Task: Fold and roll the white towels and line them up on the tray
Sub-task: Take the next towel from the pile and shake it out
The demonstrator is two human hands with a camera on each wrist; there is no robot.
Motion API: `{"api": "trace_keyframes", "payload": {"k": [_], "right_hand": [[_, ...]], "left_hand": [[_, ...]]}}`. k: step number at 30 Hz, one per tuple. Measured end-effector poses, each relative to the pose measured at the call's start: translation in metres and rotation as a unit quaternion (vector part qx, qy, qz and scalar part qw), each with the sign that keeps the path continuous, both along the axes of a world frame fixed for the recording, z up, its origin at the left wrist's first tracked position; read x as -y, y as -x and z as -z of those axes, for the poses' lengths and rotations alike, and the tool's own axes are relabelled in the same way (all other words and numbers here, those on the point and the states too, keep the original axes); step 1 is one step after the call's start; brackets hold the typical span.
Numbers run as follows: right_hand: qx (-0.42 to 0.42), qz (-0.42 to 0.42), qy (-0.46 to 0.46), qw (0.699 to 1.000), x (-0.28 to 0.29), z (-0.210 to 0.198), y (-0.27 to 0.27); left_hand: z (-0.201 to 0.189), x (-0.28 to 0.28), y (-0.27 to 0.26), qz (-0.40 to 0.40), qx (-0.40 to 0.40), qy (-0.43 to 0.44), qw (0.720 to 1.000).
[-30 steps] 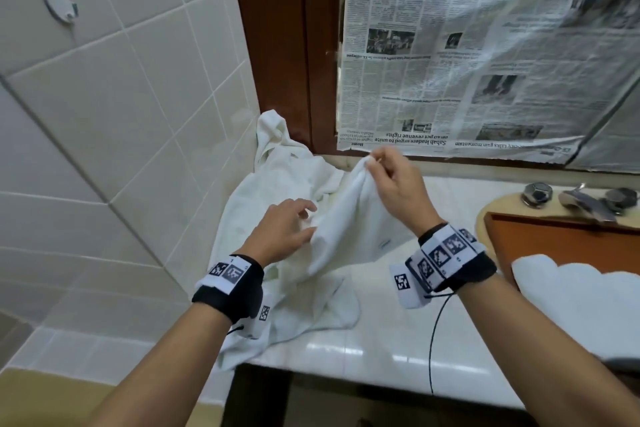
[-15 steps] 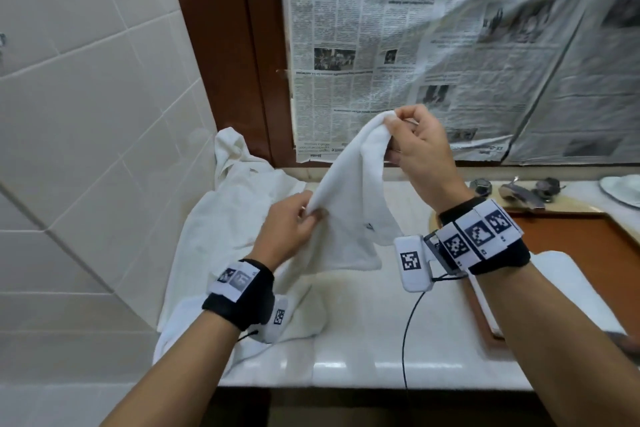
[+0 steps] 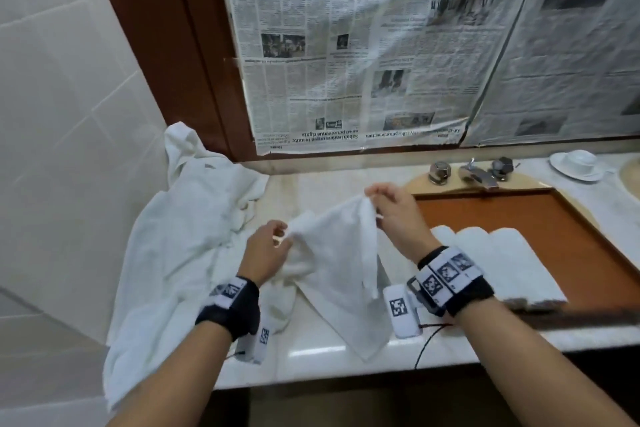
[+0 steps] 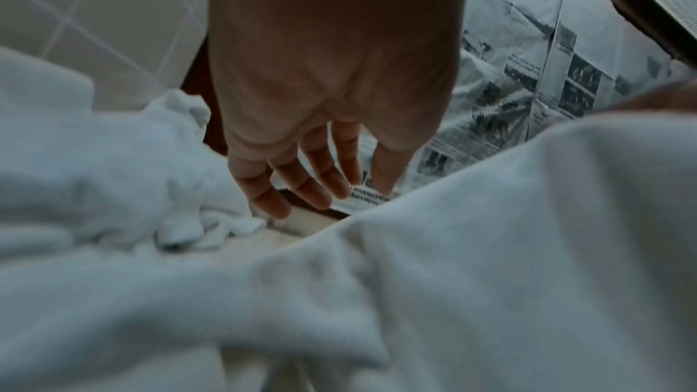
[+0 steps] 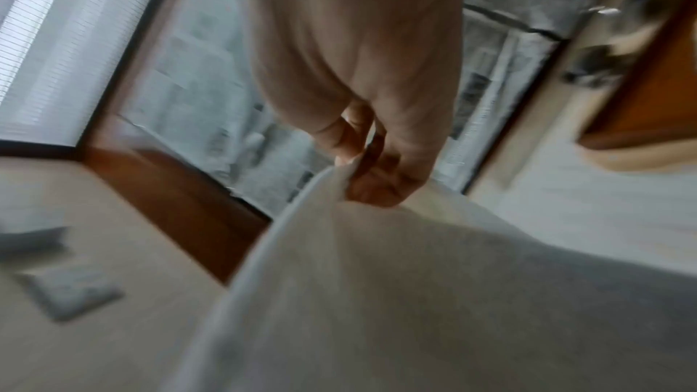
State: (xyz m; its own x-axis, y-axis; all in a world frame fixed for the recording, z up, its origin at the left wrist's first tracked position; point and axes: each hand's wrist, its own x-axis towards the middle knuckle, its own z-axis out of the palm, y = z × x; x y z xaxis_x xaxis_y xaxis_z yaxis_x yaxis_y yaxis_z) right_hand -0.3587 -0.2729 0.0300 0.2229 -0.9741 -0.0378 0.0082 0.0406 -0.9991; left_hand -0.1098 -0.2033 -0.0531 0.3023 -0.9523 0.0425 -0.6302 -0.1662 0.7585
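Observation:
A small white towel point(image 3: 337, 270) hangs spread between my hands over the marble counter point(image 3: 311, 354), its lower point drooping toward the front edge. My left hand point(image 3: 282, 236) pinches its left corner. My right hand point(image 3: 372, 199) pinches the upper right corner a little higher; the right wrist view shows those fingers point(image 5: 352, 160) nipping the towel's point(image 5: 377, 294) edge. In the left wrist view the other fingers point(image 4: 286, 190) hang loose above the cloth point(image 4: 490, 249). Three rolled towels point(image 3: 485, 260) lie side by side on the brown tray point(image 3: 526, 215) to the right.
A heap of loose white towels point(image 3: 194, 225) lies against the tiled wall at left. Behind the tray stand a chrome tap point(image 3: 478, 173) and a white dish point(image 3: 576, 165). Newspaper point(image 3: 381, 45) covers the pane behind the counter.
My right hand has come down from its raised position, bringing the towel low over the counter. My left hand has shifted to the towel's left corner, so the cloth hangs spread between both hands.

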Motion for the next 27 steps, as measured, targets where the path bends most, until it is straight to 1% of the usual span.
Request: {"api": "trace_keyframes", "payload": {"k": [2,3,4,6,7,8,9,11,13,14,16,18,19,21,23,25,27], "right_hand": [[-0.067,0.036,-0.041,0.996,0.008,0.045,0.009],[-0.124,0.044,-0.047,0.99,0.011,0.066,0.016],[-0.199,0.038,-0.045,0.978,0.014,0.086,0.024],[-0.363,-0.001,-0.026,0.931,0.012,0.117,0.039],[-0.42,-0.014,0.0,0.908,0.008,0.125,0.043],[-0.453,-0.028,0.038,0.89,0.003,0.132,0.047],[-0.463,-0.052,0.08,0.881,-0.003,0.135,0.048],[-0.453,-0.14,0.141,0.869,-0.016,0.141,0.047],[-0.455,-0.231,0.161,0.845,-0.026,0.149,0.043],[-0.468,-0.26,0.164,0.828,-0.029,0.154,0.041],[-0.505,-0.282,0.176,0.796,-0.028,0.162,0.035],[-0.53,-0.263,0.193,0.782,-0.024,0.166,0.03],[-0.533,-0.248,0.192,0.786,-0.022,0.165,0.028],[-0.514,-0.224,0.173,0.81,-0.016,0.165,0.027],[-0.479,-0.208,0.167,0.836,-0.01,0.162,0.031],[-0.444,-0.164,0.184,0.862,-0.006,0.152,0.041],[-0.395,-0.111,0.189,0.892,-0.003,0.138,0.056]], "left_hand": [[0.021,-0.018,0.017,0.03,0.006,-0.009,0.999],[0.032,-0.026,0.026,0.056,0.006,-0.015,0.998],[0.042,-0.035,0.036,0.091,0.006,-0.027,0.995],[0.056,-0.051,0.057,0.163,0.02,-0.073,0.984],[0.062,-0.056,0.067,0.193,0.037,-0.095,0.976],[0.069,-0.059,0.076,0.219,0.056,-0.114,0.968],[0.075,-0.06,0.084,0.241,0.076,-0.129,0.959],[0.086,-0.063,0.096,0.271,0.117,-0.161,0.942],[0.094,-0.064,0.105,0.297,0.17,-0.177,0.923],[0.097,-0.065,0.109,0.306,0.199,-0.173,0.915],[0.101,-0.065,0.113,0.309,0.229,-0.148,0.911],[0.104,-0.066,0.115,0.303,0.217,-0.124,0.92],[0.106,-0.067,0.115,0.303,0.208,-0.118,0.922],[0.11,-0.07,0.113,0.309,0.184,-0.109,0.927],[0.109,-0.073,0.107,0.3,0.121,-0.093,0.942],[0.098,-0.075,0.091,0.25,0.038,-0.065,0.965],[0.08,-0.074,0.069,0.172,-0.037,-0.02,0.984]]}}
